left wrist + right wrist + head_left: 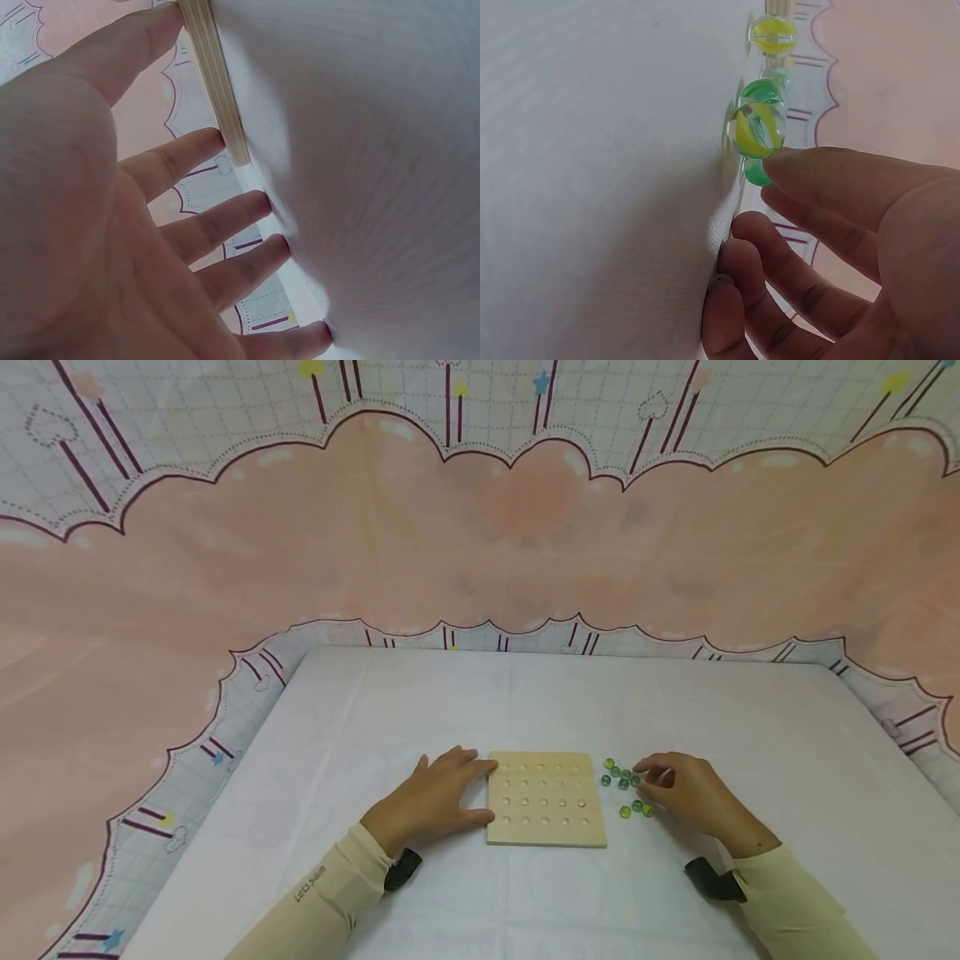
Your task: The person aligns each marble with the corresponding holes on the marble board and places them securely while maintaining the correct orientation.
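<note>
A square wooden board (545, 839) with rows of round hollows lies flat on the table. My left hand (435, 797) is spread at its left side, thumb and index fingertips touching the edge; the left wrist view shows the other fingertips resting on the cloth beside the board edge (217, 82). Right of the board lie several green and yellow glass marbles (626, 812). My right hand (686, 793) is among them, thumb and index pinching at a green marble (757, 172) partly hidden by the thumb. A yellow-streaked marble (756, 131) sits close by the thumb tip.
The table (420, 702) is covered in white cloth. Behind it and at its sides hangs a patterned fabric (517, 552) in peach and white. Another yellow marble (775, 36) lies farther off in the right wrist view. Dark wrist bands (712, 881) sit at both cuffs.
</note>
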`<state>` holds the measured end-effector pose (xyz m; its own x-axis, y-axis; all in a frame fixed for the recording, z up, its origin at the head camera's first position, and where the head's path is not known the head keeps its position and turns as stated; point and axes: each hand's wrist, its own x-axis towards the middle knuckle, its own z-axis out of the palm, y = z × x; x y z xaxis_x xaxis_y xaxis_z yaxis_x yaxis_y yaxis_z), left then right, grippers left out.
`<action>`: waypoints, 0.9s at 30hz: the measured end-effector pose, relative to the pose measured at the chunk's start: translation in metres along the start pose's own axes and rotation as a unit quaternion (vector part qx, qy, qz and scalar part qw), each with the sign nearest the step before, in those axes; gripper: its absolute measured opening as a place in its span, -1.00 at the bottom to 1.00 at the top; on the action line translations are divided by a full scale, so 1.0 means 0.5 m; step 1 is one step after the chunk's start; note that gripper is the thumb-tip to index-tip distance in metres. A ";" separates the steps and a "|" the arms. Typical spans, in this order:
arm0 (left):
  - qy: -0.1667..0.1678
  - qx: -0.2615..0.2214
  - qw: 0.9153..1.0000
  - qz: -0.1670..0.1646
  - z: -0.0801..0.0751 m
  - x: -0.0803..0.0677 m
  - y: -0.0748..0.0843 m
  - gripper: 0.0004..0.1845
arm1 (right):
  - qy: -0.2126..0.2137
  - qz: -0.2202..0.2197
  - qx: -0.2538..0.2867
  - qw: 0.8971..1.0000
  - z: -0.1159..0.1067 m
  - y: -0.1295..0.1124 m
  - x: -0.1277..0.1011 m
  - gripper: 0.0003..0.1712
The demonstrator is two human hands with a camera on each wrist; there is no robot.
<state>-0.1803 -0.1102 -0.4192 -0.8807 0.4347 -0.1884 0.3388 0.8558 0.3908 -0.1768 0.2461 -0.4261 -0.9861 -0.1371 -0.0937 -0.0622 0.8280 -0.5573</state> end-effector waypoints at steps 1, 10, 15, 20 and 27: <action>-0.002 -0.003 1.000 -0.001 0.001 0.001 0.000 -0.22 | 0.000 -0.001 0.000 1.000 0.000 0.000 -0.001 -0.70; -0.014 -0.019 1.000 -0.004 0.006 0.001 0.000 -0.21 | 0.002 -0.001 -0.004 1.000 -0.001 0.000 -0.004 -0.71; -0.014 -0.015 1.000 -0.003 0.001 -0.002 0.003 -0.21 | 0.003 0.001 -0.005 1.000 -0.003 -0.001 -0.006 -0.71; -0.016 -0.012 1.000 -0.005 -0.001 -0.003 0.003 -0.21 | 0.002 0.001 -0.002 1.000 -0.002 -0.001 -0.002 -0.72; -0.019 -0.008 1.000 -0.006 0.000 -0.002 0.001 -0.21 | 0.001 -0.004 -0.003 1.000 0.002 0.004 0.002 -0.74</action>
<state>-0.1794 -0.1103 -0.4187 -0.8714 0.4353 -0.2264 0.3230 0.8562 0.4031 -0.1777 0.2469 -0.4280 -0.9860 -0.1417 -0.0879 -0.0701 0.8304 -0.5527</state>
